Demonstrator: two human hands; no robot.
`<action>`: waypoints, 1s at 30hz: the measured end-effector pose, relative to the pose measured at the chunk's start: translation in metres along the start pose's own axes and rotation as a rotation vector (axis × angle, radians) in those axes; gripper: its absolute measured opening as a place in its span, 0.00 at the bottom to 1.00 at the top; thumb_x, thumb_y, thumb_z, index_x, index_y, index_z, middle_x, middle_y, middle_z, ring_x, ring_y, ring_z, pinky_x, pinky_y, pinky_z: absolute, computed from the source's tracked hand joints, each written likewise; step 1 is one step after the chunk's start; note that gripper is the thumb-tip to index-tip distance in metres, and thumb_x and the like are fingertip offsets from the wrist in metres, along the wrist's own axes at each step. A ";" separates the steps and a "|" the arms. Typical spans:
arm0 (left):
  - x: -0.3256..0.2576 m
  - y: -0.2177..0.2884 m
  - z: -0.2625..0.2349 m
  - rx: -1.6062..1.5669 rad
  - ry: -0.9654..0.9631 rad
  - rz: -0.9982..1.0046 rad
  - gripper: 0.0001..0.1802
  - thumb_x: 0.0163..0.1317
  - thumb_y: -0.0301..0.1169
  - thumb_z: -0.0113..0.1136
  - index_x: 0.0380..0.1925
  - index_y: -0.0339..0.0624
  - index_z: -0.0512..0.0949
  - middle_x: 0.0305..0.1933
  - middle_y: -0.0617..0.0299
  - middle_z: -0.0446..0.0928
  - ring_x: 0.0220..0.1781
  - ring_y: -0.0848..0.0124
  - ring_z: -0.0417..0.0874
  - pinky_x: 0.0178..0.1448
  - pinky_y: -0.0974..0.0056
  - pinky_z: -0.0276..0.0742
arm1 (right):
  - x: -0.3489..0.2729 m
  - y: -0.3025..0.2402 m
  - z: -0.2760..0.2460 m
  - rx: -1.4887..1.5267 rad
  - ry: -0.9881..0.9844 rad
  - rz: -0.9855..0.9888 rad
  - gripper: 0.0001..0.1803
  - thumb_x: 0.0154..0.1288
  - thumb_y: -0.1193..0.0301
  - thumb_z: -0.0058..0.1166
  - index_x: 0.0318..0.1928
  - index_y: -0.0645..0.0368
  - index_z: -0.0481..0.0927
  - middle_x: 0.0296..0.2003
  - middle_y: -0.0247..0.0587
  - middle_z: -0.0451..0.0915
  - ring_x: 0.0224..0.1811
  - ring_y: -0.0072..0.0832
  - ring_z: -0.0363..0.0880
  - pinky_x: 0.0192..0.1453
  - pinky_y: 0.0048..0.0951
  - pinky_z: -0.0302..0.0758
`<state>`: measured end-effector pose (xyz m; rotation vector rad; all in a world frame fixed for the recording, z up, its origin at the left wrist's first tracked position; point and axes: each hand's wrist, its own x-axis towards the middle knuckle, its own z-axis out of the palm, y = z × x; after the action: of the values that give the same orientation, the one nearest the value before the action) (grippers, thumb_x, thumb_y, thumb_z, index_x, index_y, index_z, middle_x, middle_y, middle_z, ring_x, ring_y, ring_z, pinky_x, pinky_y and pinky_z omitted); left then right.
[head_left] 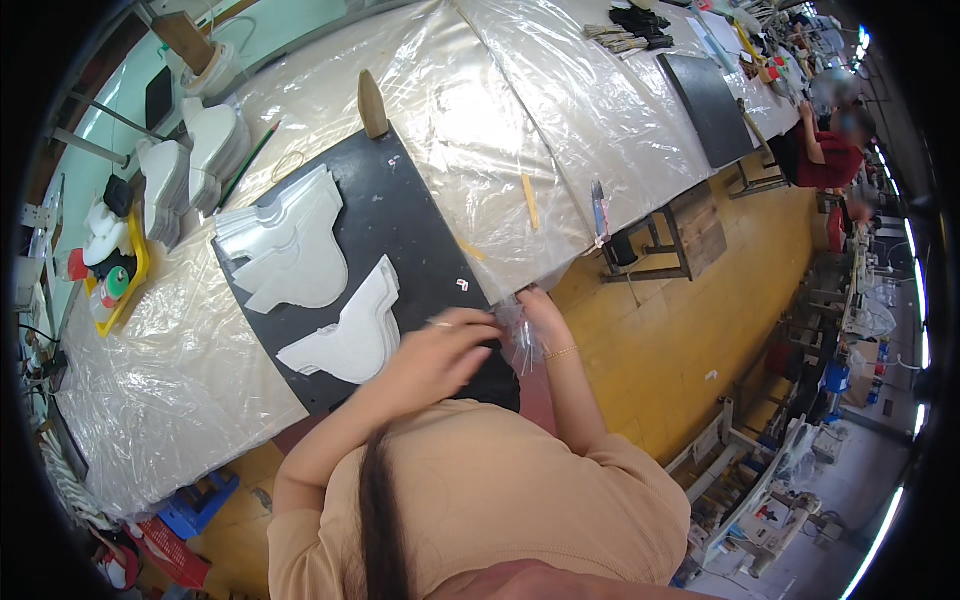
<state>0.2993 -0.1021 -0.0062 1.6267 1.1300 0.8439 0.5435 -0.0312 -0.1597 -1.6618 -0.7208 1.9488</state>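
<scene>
My left hand (440, 358) hovers by the near right edge of a black board (400, 200), its fingers stretched loosely to the right with nothing visible in them. A ring shows on one finger. My right hand (540, 312) is at the table's edge, fingers curled by crumpled clear plastic film (520, 338) that hangs between the two hands; its fingertips are partly hidden. On the board lie a fanned stack of white curved cut-out pieces (300, 245) and a smaller stack of similar pieces (350, 335), the latter nearest my left hand.
Clear plastic covers the table (440, 90). A wooden-handled tool (371, 105) stands at the board's far edge. More white pieces (215, 150), a green pencil (247, 165) and a yellow tray (135, 285) are left. A stool (665, 245) stands right; a person in red (835, 150) sits farther off.
</scene>
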 end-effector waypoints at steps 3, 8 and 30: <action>0.034 -0.020 0.064 0.372 -0.372 0.074 0.26 0.55 0.23 0.58 0.57 0.47 0.72 0.69 0.52 0.63 0.37 0.57 0.85 0.36 0.59 0.83 | 0.014 0.012 -0.007 0.507 -0.023 0.262 0.14 0.67 0.66 0.48 0.48 0.61 0.77 0.28 0.35 0.77 0.23 0.23 0.75 0.25 0.29 0.74; 0.047 -0.050 0.111 0.784 -0.262 0.035 0.36 0.53 0.25 0.57 0.65 0.45 0.63 0.65 0.39 0.65 0.28 0.60 0.84 0.30 0.63 0.81 | -0.007 0.033 -0.065 0.932 -0.217 0.152 0.09 0.69 0.70 0.45 0.30 0.57 0.72 0.19 0.36 0.71 0.17 0.22 0.67 0.22 0.25 0.71; 0.021 -0.046 0.124 0.655 -0.388 0.040 0.22 0.53 0.26 0.58 0.50 0.36 0.69 0.39 0.45 0.77 0.28 0.58 0.85 0.26 0.59 0.79 | -0.005 0.029 0.000 -0.069 0.418 -0.428 0.28 0.58 0.79 0.46 0.61 0.66 0.61 0.59 0.50 0.65 0.62 0.39 0.65 0.69 0.36 0.60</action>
<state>0.4042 -0.1155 -0.0886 2.2288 1.1534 0.1479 0.5437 -0.0557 -0.1752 -1.7071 -0.8917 1.2472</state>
